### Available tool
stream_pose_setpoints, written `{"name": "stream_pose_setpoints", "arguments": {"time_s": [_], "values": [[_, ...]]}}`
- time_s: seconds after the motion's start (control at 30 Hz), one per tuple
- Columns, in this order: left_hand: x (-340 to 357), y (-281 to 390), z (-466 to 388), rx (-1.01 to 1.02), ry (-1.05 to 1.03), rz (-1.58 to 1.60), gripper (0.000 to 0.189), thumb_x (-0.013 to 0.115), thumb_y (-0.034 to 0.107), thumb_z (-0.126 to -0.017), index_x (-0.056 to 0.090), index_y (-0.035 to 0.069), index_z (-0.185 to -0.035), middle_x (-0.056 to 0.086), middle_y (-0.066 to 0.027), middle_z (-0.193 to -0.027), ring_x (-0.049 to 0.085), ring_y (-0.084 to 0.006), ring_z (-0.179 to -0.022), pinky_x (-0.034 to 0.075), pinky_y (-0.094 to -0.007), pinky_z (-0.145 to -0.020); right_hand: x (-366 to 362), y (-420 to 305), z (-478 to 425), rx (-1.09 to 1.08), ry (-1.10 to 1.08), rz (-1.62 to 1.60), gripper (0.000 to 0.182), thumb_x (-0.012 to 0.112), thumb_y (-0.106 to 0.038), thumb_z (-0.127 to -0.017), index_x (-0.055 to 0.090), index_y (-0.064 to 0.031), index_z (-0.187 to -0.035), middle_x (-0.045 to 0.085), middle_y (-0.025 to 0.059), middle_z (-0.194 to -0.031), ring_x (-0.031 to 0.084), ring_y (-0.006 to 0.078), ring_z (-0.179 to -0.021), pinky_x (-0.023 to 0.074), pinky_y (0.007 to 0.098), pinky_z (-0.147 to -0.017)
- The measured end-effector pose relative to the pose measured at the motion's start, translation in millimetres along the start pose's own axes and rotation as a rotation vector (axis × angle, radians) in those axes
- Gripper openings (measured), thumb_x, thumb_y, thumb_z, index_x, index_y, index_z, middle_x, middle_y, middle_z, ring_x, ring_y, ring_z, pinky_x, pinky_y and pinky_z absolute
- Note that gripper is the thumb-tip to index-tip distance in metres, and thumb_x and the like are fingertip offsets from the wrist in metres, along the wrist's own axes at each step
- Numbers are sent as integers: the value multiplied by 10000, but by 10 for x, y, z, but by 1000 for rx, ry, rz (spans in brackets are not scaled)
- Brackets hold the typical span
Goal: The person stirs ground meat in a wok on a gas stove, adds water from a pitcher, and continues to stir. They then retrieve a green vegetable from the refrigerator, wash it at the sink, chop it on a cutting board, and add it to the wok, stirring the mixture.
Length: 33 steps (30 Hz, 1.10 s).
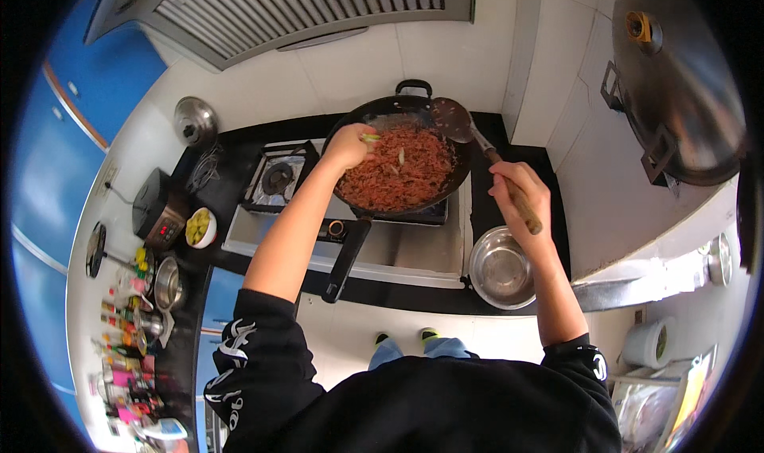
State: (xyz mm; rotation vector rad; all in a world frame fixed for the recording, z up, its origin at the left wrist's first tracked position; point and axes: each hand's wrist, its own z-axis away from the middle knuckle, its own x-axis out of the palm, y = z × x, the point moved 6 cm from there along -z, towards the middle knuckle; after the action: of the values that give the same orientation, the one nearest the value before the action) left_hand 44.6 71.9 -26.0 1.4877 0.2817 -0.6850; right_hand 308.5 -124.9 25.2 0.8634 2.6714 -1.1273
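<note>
My left hand (351, 146) is over the left side of a black wok (462, 175), fingers pinched around a pale green vegetable piece (370, 137). Reddish-brown minced food (406, 175) covers the wok's bottom, and a whitish-green piece (401, 156) lies on top of it. My right hand (520, 193) grips a wok spatula by its wooden handle (525, 214). The round metal blade (452, 120) of the spatula, with bits of food stuck on it, rests over the wok's right rim. The wok's long black handle (347, 262) points towards me.
A steel bowl (502, 268) stands right of the gas stove (412, 256). To the left are a second burner (278, 178), a bowl of yellow-green pieces (201, 228) and a rice cooker (160, 208). A range hood (298, 11) hangs above; a large lidded pan (680, 95) is at right.
</note>
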Motion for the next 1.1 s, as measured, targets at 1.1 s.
{"name": "stream_pose_setpoints", "arguments": {"time_s": [1.1], "values": [[174,-1456,1846,13,-322,807,343,498,316,-961,544,70,-1195,615,-62,-1060,604,-157,-932,457,-286,-842,1857,754,-611,541,-243,-184,148,501,-161,-885,481,-33,-812,569,79,-582,537,168,-427,406,293,-412]]}}
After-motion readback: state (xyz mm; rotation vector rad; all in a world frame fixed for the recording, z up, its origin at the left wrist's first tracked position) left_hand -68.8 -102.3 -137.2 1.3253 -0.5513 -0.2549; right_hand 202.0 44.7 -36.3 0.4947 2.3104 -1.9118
